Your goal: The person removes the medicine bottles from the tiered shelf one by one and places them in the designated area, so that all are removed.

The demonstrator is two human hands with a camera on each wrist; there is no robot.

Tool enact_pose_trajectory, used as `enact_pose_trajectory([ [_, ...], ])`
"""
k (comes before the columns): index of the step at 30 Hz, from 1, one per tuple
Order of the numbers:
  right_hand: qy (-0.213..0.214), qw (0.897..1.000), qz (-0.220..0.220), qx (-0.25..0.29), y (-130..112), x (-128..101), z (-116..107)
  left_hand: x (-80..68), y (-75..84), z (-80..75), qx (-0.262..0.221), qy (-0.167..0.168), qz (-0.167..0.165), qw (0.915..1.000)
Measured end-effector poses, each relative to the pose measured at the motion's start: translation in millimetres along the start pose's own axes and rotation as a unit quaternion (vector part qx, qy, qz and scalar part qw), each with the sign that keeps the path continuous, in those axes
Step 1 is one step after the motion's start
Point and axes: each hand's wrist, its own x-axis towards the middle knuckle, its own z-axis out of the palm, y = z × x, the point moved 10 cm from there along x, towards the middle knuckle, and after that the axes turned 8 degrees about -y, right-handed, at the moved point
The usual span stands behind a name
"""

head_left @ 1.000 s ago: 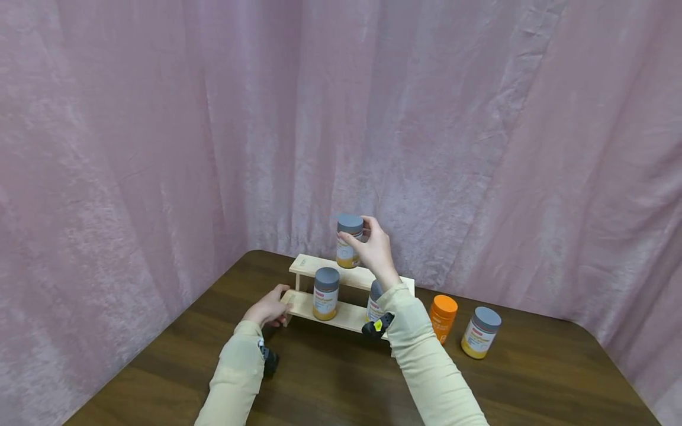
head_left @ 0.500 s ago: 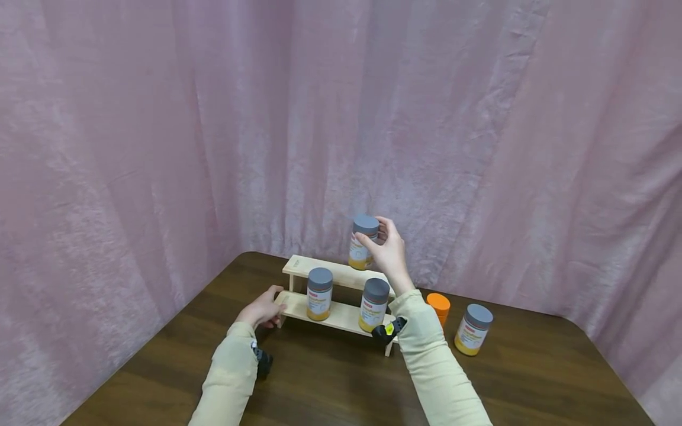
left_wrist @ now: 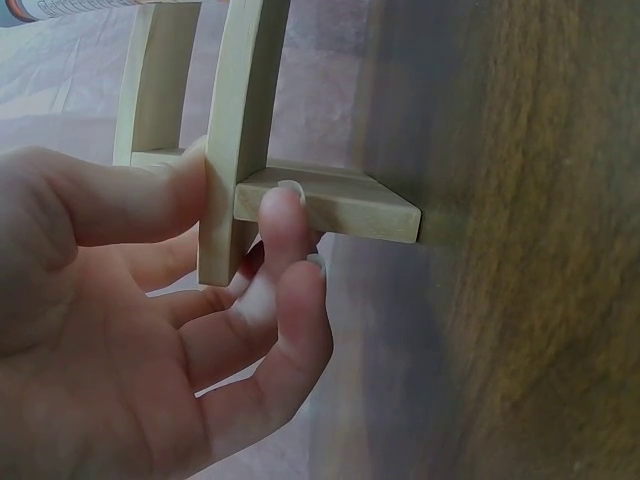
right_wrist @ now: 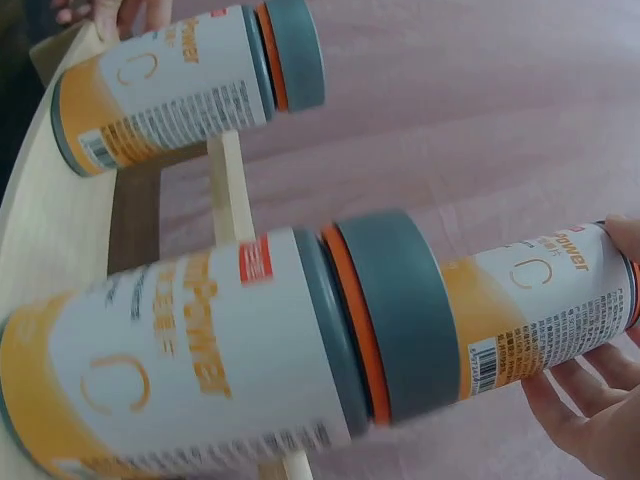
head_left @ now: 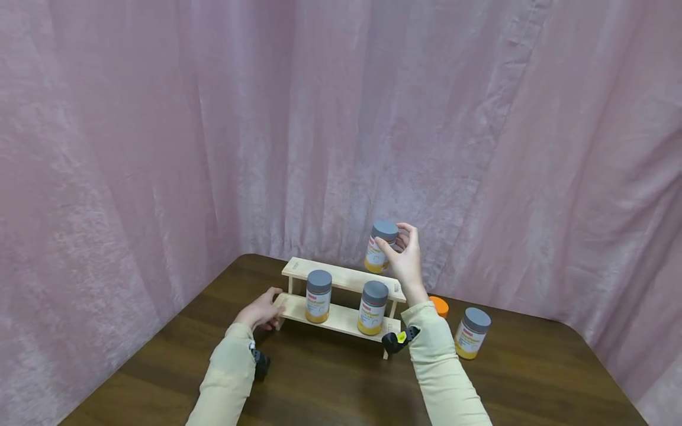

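Note:
A two-tier wooden shelf (head_left: 348,278) stands on the table. At its left end my left hand (head_left: 261,310) grips the lower board, thumb on top and fingers curled underneath, as the left wrist view (left_wrist: 262,215) shows. My right hand (head_left: 407,264) pinches a grey-lidded supplement jar (head_left: 375,255) near its lid, between thumb and fingers. This jar is upright and overlaps the right half of the upper board in the head view. On the lower board are two matching jars, one left (head_left: 318,300) and one right (head_left: 370,312); both stand in front of the held jar (right_wrist: 555,300) in the right wrist view.
To the right of the shelf, an orange-lidded bottle (head_left: 439,306) is mostly hidden behind my right sleeve. Another grey-lidded jar (head_left: 471,335) stands beside it on the dark wooden table (head_left: 538,367). A pink curtain (head_left: 341,118) hangs behind the table.
My right hand has carried the held jar rightward along the upper board. The right jar on the lower board has come into full view. My left hand keeps its grip on the shelf.

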Motion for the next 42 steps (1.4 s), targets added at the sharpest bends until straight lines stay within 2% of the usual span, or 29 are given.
enact_pose_trajectory([
  [11, -0.003, 1.000, -0.004, 0.004, -4.3, -5.8, -21.3, -0.4, 3.4, -4.0, 0.005, -0.006, 0.007, 0.9999],
  [21, 0.018, 0.999, 0.003, 0.028, 1.4, -19.2, -38.0, -2.8, 3.2, -2.2, -0.011, -0.006, 0.005, 0.9999],
  [32, 0.025, 0.999, 0.008, 0.035, 7.0, -31.5, -46.7, -4.5, 2.6, -3.6, -0.005, -0.008, 0.000, 1.0000],
  [36, 0.035, 0.999, 0.011, 0.032, 9.5, -36.2, -52.1, 0.3, 0.3, -4.3, -0.002, -0.014, 0.000, 0.9999],
  [40, 0.043, 0.998, 0.020, 0.032, 13.6, -42.6, -56.8, 8.5, -1.7, -3.8, -0.002, -0.026, 0.018, 0.9995],
  [42, 0.044, 0.998, 0.025, 0.033, 15.2, -45.4, -58.2, 8.7, -1.4, -4.2, -0.002, -0.021, 0.012, 0.9997],
])
